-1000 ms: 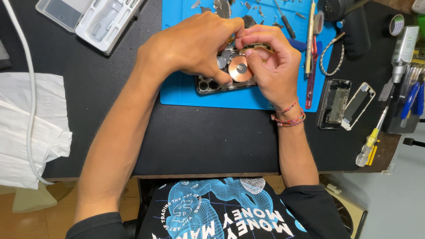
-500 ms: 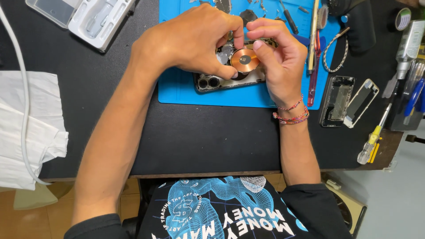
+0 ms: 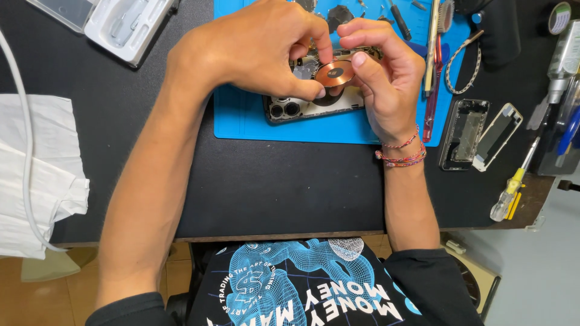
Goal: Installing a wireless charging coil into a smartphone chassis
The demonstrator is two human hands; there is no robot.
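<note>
An opened phone housing [image 3: 314,108] lies on a blue work mat [image 3: 241,115], its camera holes at the left end. Above it a round copper coil [image 3: 334,72] is lifted off the housing. My left hand [image 3: 254,51] pinches the coil's left edge between thumb and fingers, covering much of the housing. My right hand [image 3: 386,78] grips the coil's right side, thumb on its rim. A beaded bracelet sits on the right wrist.
A white tool case [image 3: 115,21] lies at the back left, white cloth [image 3: 36,175] and a cable at the left. Right of the mat lie a phone frame [image 3: 462,133], a glass panel [image 3: 498,136], screwdrivers [image 3: 513,187] and tweezers. The table's front edge runs below.
The view has shifted so hands and phone sit higher in frame. The coil has risen and tilted further off the housing; both hands stay on it.
</note>
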